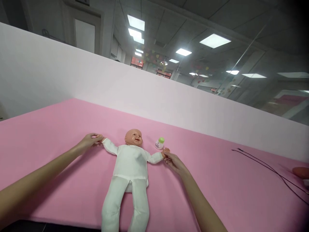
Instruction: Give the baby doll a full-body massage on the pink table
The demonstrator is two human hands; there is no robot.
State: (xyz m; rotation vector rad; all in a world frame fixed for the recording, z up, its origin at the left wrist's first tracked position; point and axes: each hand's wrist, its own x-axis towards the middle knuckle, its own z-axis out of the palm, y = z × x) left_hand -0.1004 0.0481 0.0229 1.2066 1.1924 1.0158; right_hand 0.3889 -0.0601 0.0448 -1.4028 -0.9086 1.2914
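Head view: two bare hands held a doll (131,162) by its outspread arms on a pink surface (60,161).
Left hand: the left hand (89,142) was closed in a light pinch, thumb and fingers gripping the doll's small hand on that side; how firmly they pressed could not be told.
Right hand: the right hand (175,162) was partly curled, thumb and fingers around the doll's other wrist, just below its splayed fingers; the contact beneath was hidden.
Doll: it lay on its back near the middle of the pink surface, between the two forearms, head toward the white wall (145,93) and legs toward the person, its feet out of frame.
Clothing: a white long-sleeved top (131,161) and white trousers (140,199) covered it.
Bottle: a small clear bottle (159,143) with a green top was just beyond the right hand, beside the doll's head, apart from both.
Cords: thin black cords (265,166) stretched across the right side, well apart from the hands, near a reddish-brown rounded object (300,172).
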